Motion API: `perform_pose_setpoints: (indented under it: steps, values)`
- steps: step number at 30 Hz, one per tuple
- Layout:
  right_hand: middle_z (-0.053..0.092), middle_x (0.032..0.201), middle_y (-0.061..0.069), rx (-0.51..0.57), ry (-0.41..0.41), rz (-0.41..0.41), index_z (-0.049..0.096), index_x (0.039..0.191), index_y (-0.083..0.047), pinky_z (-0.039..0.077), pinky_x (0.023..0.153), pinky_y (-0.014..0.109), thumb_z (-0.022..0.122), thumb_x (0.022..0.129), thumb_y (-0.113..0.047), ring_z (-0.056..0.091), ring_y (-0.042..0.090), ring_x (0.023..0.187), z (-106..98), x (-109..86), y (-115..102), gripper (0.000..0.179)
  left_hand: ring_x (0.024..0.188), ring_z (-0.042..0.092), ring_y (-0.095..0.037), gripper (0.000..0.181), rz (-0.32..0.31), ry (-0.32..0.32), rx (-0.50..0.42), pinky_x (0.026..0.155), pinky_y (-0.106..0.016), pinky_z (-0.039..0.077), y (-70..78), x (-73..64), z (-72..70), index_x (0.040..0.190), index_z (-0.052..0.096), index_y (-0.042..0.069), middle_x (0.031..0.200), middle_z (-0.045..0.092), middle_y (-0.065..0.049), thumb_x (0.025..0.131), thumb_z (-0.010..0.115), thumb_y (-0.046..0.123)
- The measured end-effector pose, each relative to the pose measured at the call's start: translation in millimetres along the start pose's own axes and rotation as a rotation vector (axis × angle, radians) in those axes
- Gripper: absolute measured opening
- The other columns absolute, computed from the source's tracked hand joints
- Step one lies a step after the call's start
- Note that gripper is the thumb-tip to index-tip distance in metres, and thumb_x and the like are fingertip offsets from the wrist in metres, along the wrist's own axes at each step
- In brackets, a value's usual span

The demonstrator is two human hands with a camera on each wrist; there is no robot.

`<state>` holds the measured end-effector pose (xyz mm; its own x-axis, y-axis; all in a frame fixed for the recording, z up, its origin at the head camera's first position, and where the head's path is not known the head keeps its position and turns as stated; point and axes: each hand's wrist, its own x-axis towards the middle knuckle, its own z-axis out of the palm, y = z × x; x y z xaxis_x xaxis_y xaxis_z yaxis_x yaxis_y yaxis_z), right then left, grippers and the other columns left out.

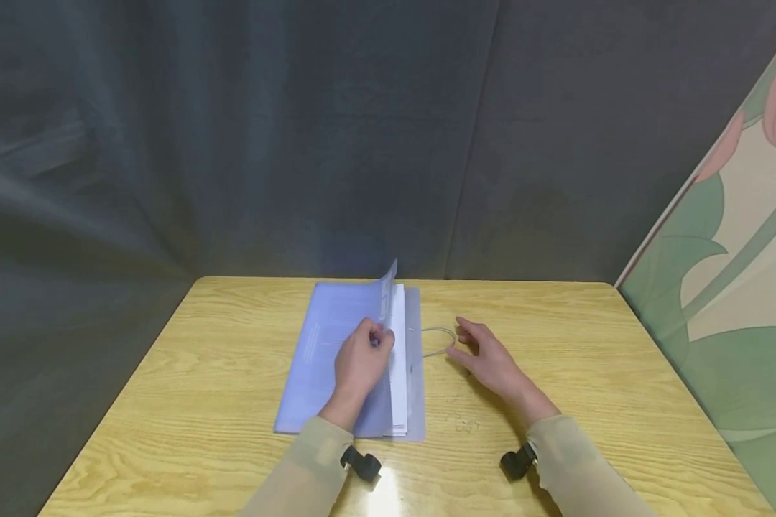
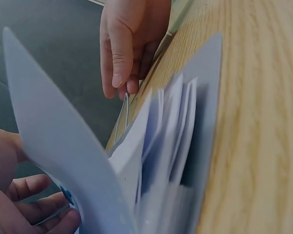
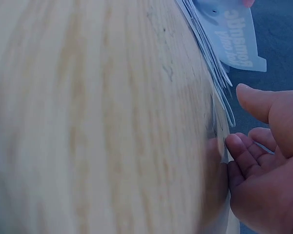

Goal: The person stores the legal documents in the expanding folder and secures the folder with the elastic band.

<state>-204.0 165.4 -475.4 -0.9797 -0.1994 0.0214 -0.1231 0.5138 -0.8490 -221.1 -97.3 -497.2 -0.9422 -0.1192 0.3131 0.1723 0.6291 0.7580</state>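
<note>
A translucent blue document folder (image 1: 320,352) lies on the wooden table with its front cover lifted along the right side. My left hand (image 1: 362,359) holds that cover near its edge, the fingers curled; the left wrist view shows the raised cover (image 2: 68,131) beside it. Under the cover sit several white papers (image 1: 398,380) on the back cover (image 1: 416,402). A thin grey cord loop (image 1: 438,329) sticks out from the back cover's right edge. Right beside the loop is my right hand (image 1: 491,362), fingers loosely bent and holding nothing; whether the thumb touches the cord I cannot tell.
The wooden table (image 1: 187,402) ends at a dark curtain (image 1: 362,143) behind and on the left. A panel with a floral pattern (image 1: 737,287) stands along the right edge. Both wrists wear black straps with small devices.
</note>
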Motion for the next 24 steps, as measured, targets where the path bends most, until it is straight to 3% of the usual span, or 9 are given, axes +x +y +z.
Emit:
perform_pose_setpoints:
  steps: [5, 13, 19, 24]
  values:
    - [0.049, 0.156, 0.026, 0.000, -0.003, 0.003, 0.034, 0.168, 0.006, 0.032, 0.126, 0.059, 0.073, 0.109, -0.017, 0.051, 0.043, 0.145, -1.0, -0.6, 2.1, 0.074, 0.076, 0.063, -0.019, 0.020, 0.028, -0.024, 0.013, 0.068, -0.043, 0.051, -0.4, 1.6, 5.8, 0.089, 0.064, 0.023, 0.091, 0.072, 0.002, 0.097, 0.071, 0.040]
    - [0.050, 0.158, 0.023, 0.006, -0.006, 0.011, 0.033, 0.169, 0.004, 0.031, 0.127, 0.058, 0.073, 0.109, -0.020, 0.050, 0.041, 0.147, -1.7, -2.1, 7.8, 0.076, 0.105, 0.066, -0.035, 0.023, 0.012, -0.144, 0.024, 0.087, -0.053, 0.054, 34.4, -10.8, -13.1, 0.101, 0.066, 0.012, 0.113, 0.074, -0.011, 0.099, 0.079, 0.032]
    - [0.051, 0.158, 0.022, 0.002, 0.004, 0.006, 0.036, 0.168, 0.003, 0.032, 0.126, 0.059, 0.074, 0.108, -0.021, 0.051, 0.041, 0.147, -4.6, -3.4, 8.6, 0.075, 0.119, 0.062, -0.039, 0.022, 0.054, -0.203, 0.006, 0.097, -0.055, 0.052, 32.7, -10.9, -20.1, 0.108, 0.066, 0.008, 0.126, 0.069, -0.015, 0.103, 0.077, 0.026]
    - [0.051, 0.156, 0.023, 0.007, 0.014, 0.005, 0.040, 0.166, 0.004, 0.033, 0.126, 0.059, 0.074, 0.108, -0.021, 0.051, 0.042, 0.146, -7.1, -4.9, 6.8, 0.071, 0.133, 0.059, -0.045, 0.022, 0.100, -0.195, 0.016, 0.110, -0.059, 0.047, 23.3, -8.1, -30.2, 0.112, 0.067, 0.006, 0.141, 0.066, -0.019, 0.099, 0.078, 0.019]
